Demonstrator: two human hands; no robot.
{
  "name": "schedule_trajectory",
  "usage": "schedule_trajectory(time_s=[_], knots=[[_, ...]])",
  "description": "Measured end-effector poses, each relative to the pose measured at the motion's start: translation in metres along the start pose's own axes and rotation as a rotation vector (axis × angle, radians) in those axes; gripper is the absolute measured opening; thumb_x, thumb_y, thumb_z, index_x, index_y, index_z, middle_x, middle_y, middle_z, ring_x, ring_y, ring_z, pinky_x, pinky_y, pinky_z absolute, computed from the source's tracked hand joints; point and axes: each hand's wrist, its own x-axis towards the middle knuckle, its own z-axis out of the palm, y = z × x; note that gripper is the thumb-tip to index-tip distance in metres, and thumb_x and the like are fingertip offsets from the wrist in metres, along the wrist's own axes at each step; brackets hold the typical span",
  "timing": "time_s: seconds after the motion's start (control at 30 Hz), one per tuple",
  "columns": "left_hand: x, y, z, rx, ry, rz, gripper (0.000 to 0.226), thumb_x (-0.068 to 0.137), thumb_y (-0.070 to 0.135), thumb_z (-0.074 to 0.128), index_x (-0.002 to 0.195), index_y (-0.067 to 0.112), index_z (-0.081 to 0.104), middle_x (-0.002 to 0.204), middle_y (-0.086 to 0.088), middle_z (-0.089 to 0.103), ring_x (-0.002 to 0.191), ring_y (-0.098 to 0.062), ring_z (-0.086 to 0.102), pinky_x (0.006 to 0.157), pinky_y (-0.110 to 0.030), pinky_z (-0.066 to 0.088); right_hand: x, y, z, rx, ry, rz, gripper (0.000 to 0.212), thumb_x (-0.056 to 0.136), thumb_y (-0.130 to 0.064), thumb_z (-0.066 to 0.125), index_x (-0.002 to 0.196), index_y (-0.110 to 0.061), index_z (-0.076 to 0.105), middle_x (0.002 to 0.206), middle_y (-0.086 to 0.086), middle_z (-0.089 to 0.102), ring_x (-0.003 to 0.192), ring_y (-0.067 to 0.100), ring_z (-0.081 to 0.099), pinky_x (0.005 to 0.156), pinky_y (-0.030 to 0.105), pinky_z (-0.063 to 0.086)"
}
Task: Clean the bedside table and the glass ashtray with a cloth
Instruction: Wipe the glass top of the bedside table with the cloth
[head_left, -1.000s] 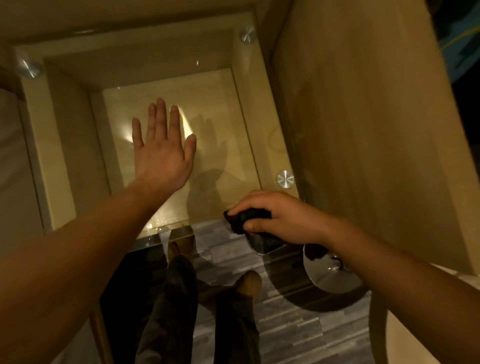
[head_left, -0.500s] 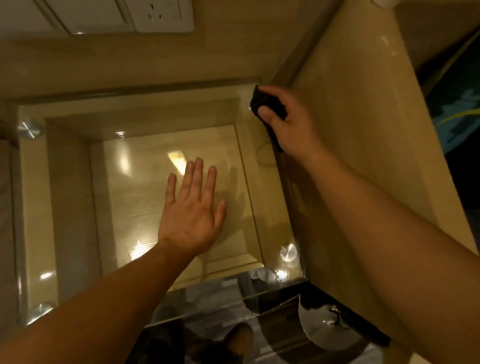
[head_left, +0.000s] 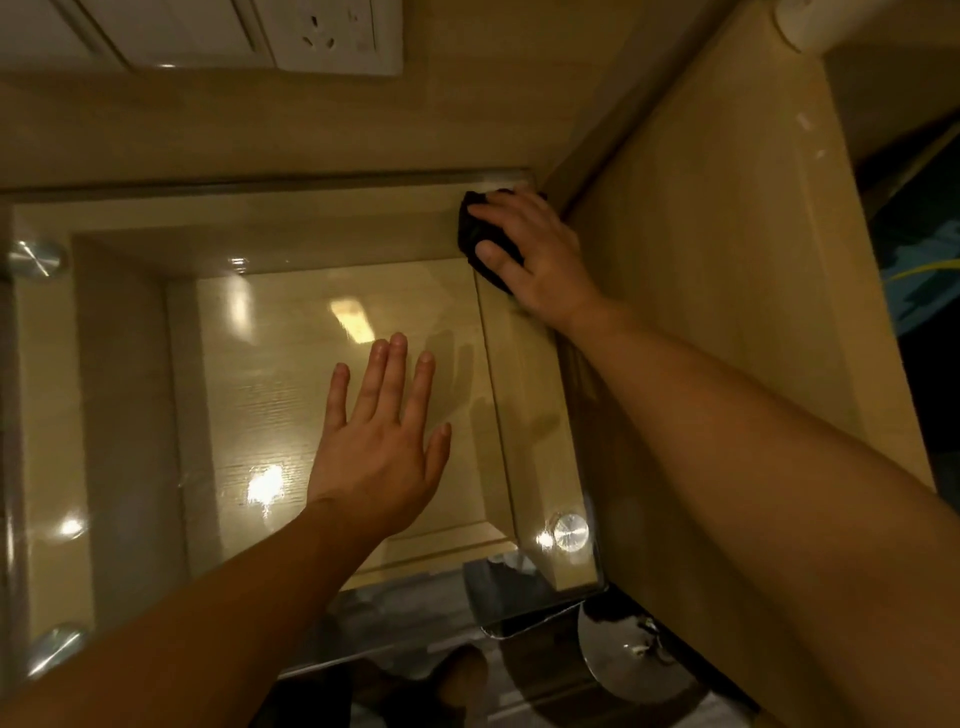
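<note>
Your right hand presses a dark cloth onto the glass top of the bedside table, up in its far right corner at about 1 o'clock from the middle of the pane. The fingers lie fairly flat over the bunched cloth, the thumb along its near side, so the cloth is pinned under the palm rather than gripped in a fist. It sits tight against the angle where the back wall meets the tall wooden panel on the right.

Your left hand is spread open, fingers apart, palm down on the glass near the centre, a little toward 5 o'clock. It holds nothing and looks to be steadying you or the pane.

As for progress, you appear to be partway through wiping the top, working the corner. The glass shows bright reflections and faint smears, but in this light you cannot tell which parts are already clean. The left side and the near edge, from 6 to 9 o'clock, look like they may yet need a pass.

The glass ashtray is not in view, so that half of the job cannot be judged and likely remains. A metal stud marks the near right corner at 4 o'clock.
</note>
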Motion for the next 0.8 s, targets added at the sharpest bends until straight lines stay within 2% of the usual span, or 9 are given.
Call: schedule_trajectory(time_s=[0.1,0.4,0.57,0.8], knots=[[0.000,0.000,-0.001,0.006,-0.003,-0.002,0.073,0.107,0.057,0.015,0.166,0.017,0.004,0.174,-0.014,-0.003,0.161,-0.026,-0.008,0.128,-0.056,-0.002,-0.026,0.000,0.005,-0.001,-0.005,-0.008,0.049,0.103,-0.048,0.047,0.149,-0.030,0.049,0.160,-0.001,0.042,0.155,0.024,0.021,0.117,0.046,0.016],[0.000,0.000,0.000,0.011,0.026,-0.011,0.071,0.107,0.056,0.018,0.166,0.017,0.008,0.174,-0.015,0.004,0.162,-0.027,0.000,0.128,-0.057,0.003,-0.127,-0.004,0.025,0.032,0.001,0.010,0.056,0.097,-0.054,0.057,0.148,-0.032,0.050,0.158,-0.002,0.044,0.154,0.022,0.024,0.121,0.053,0.021],[-0.002,0.002,-0.004,0.013,0.026,-0.012,0.071,0.107,0.056,0.014,0.166,0.017,0.004,0.174,-0.015,0.001,0.162,-0.027,-0.002,0.128,-0.059,0.004,-0.189,-0.009,0.037,0.064,-0.010,0.014,0.062,0.092,-0.051,0.065,0.148,-0.029,0.050,0.158,-0.001,0.044,0.154,0.024,0.023,0.118,0.045,0.020],[-0.001,0.000,-0.004,0.013,0.009,-0.002,0.074,0.104,0.061,0.007,0.165,0.020,-0.001,0.175,-0.012,-0.006,0.161,-0.027,-0.008,0.128,-0.057,-0.002,-0.271,-0.022,0.047,0.119,0.010,0.046,0.054,0.095,-0.037,0.067,0.146,-0.022,0.055,0.155,0.004,0.049,0.152,0.028,0.029,0.118,0.054,0.027]])
